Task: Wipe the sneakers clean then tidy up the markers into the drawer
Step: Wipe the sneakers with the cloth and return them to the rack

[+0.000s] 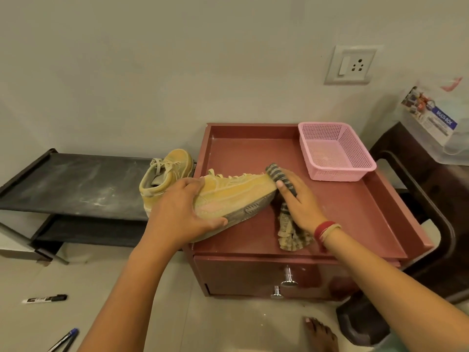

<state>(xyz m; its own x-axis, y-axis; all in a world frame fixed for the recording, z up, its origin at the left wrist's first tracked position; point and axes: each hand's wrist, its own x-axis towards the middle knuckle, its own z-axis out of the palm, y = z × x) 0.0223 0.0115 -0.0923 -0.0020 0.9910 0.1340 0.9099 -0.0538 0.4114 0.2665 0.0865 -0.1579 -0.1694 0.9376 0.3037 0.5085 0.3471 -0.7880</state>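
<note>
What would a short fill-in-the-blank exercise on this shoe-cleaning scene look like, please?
1. The left hand grips a sneaker while the right hand presses a striped ____ against its toe.
2. The basket on the cabinet is ____ in colour.
3. The black marker lies on the ____.

Missing words: cloth; pink; floor.
</note>
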